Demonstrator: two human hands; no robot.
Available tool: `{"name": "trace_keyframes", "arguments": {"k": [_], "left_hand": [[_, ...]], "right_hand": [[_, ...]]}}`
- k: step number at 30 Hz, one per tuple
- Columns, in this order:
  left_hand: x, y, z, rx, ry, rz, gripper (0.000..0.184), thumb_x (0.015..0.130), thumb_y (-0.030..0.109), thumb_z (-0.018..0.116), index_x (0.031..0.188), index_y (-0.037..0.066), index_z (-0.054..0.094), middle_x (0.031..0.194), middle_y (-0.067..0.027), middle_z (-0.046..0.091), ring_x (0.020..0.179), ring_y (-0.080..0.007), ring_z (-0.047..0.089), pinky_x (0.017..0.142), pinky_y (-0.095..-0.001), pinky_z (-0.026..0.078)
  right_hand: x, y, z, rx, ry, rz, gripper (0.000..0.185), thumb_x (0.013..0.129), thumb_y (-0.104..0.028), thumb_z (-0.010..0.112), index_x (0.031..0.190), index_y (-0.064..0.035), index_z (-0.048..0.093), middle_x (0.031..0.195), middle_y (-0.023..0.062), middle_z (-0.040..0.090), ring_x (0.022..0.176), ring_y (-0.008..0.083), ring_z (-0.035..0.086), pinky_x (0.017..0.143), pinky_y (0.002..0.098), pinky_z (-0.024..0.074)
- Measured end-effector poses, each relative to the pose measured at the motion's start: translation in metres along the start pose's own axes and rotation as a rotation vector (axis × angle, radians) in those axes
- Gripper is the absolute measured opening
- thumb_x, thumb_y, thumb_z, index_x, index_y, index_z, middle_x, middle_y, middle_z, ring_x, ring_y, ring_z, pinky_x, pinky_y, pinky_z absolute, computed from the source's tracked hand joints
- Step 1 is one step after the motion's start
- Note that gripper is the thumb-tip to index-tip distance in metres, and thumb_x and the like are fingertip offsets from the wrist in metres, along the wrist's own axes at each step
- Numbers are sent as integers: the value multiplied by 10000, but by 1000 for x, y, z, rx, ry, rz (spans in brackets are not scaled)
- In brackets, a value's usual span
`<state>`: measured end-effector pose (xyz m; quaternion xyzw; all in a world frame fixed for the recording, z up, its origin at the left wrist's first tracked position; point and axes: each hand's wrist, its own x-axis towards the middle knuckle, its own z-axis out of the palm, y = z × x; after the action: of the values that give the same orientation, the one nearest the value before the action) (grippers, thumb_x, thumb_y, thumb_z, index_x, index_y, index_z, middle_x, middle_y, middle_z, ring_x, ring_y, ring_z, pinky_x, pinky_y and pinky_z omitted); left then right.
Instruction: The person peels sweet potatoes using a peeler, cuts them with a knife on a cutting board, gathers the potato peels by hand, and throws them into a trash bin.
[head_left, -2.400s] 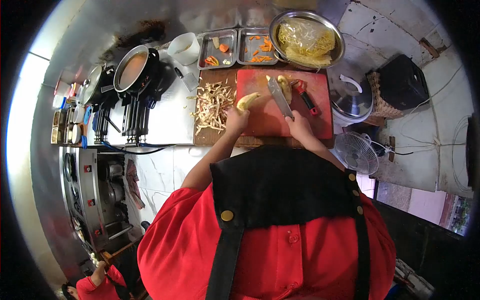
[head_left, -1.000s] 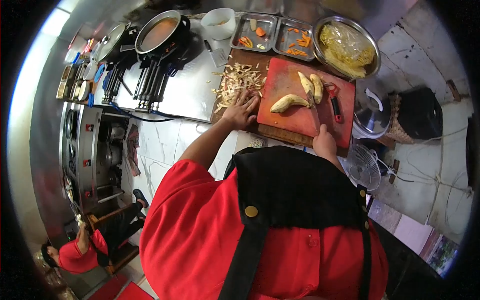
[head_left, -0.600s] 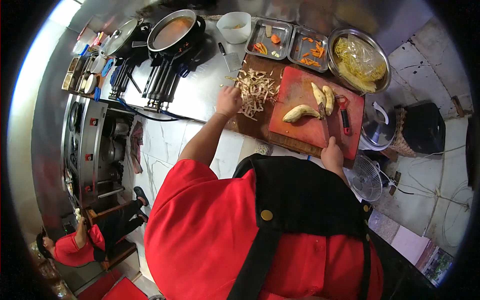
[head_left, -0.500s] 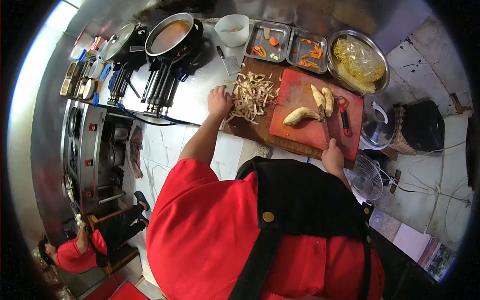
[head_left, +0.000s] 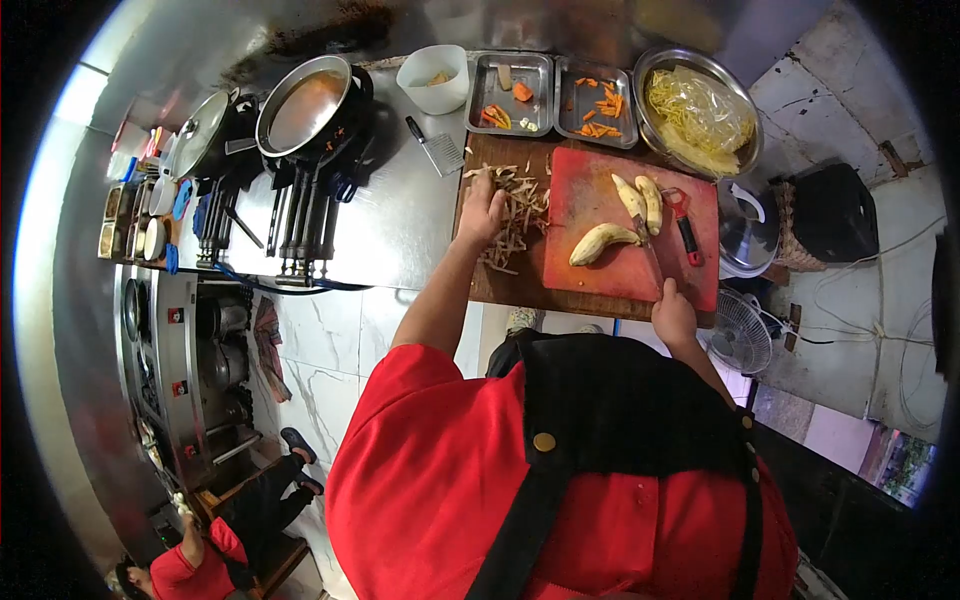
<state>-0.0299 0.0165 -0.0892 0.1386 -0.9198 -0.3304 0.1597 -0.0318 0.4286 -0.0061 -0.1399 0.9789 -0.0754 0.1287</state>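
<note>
My left hand (head_left: 482, 212) rests on the left part of a heap of thin brownish peelings (head_left: 520, 215), fingers stretched over it and not closed on anything visible. At the near edge of the red cutting board (head_left: 590, 175), my right hand (head_left: 674, 314) is closed around the handle of a knife (head_left: 652, 264). The knife's blade points away from me, its tip by the peeled produce. One curved, pale-yellow peeled piece (head_left: 603, 242) lies left of the blade; two more peeled pieces (head_left: 643, 202) lie beyond it. A red-and-black peeler (head_left: 687, 235) sits on the right of the board.
Behind the board stand a metal tray with mixed vegetable pieces (head_left: 512, 70), a tray of carrot pieces (head_left: 594, 132) and a bowl of yellow noodles (head_left: 700, 110). A grater (head_left: 440, 152), white tub (head_left: 433, 80) and pan (head_left: 305, 108) are leftward. Another person (head_left: 200, 560) sits lower left.
My left hand has moved right from the counter beside the peelings onto the heap. The view has shifted. My right hand still holds the knife in about the same place on the board.
</note>
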Motion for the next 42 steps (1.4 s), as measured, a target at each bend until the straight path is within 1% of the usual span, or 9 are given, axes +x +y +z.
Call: {"name": "trace_keyframes", "arguments": {"k": [4,12,15,18,23,28,32,35,42], "left_hand": [[25,21,-22,-313,-56,87,504,929,276,424,1319,-42,377,1364,-229,394,1282,-347,362,1073,-376,269],[52,-1,6,409,-219,30,580,931,417,348,1339,5,353,1444,-200,262,1338,-390,220,1097,-464,181],[61,-2,0,101,-330,195,553,914,394,402,1293,-9,420,1384,-193,372,1292,-384,319,1051,-455,283],[77,24,-21,340,-265,64,493,912,336,417,1274,4,454,1359,-180,416,1261,-371,372,1002,-441,350],[82,5,-5,788,-267,-173,682,937,456,253,1379,-63,268,1436,-228,282,1364,-355,186,1105,-489,60],[56,10,-6,727,-290,-100,697,935,485,241,1395,-38,249,1478,-200,199,1388,-351,111,1118,-474,20],[47,1,-4,480,-179,255,524,921,387,371,1299,32,445,1385,-176,385,1309,-349,305,1081,-477,212],[65,16,-6,177,-145,376,247,834,208,521,938,21,644,970,-130,641,961,-341,565,862,-429,434],[89,41,43,172,-186,474,431,870,266,483,1238,42,505,1329,-154,452,1233,-345,401,1010,-441,333]], "right_hand": [[0,-3,-3,-26,-30,54,253,785,-93,496,1012,-15,416,765,254,607,746,425,615,682,521,485],[-1,-4,1,-58,-26,72,218,798,-116,500,986,-36,426,785,231,612,754,408,621,682,508,491],[-2,-7,1,-73,-10,92,215,802,-125,503,987,-43,431,784,221,614,754,397,626,682,497,495],[-3,-4,4,-62,22,66,218,797,-124,505,986,-43,433,762,220,608,724,392,627,660,494,498],[-8,5,16,-32,143,-28,247,776,-110,518,994,-31,433,732,226,591,671,404,608,621,507,487],[-6,6,17,21,169,-59,285,756,-99,529,1016,-18,443,692,212,567,630,404,583,587,515,468],[-6,6,18,4,202,-75,257,756,-103,529,984,-22,440,679,207,569,618,399,588,582,497,480],[-3,4,17,8,222,-97,232,758,-109,528,956,-28,438,677,202,572,618,396,593,581,486,486],[8,-5,14,-6,185,-70,228,751,-115,530,947,-39,442,683,193,573,618,376,596,571,475,484]]}}
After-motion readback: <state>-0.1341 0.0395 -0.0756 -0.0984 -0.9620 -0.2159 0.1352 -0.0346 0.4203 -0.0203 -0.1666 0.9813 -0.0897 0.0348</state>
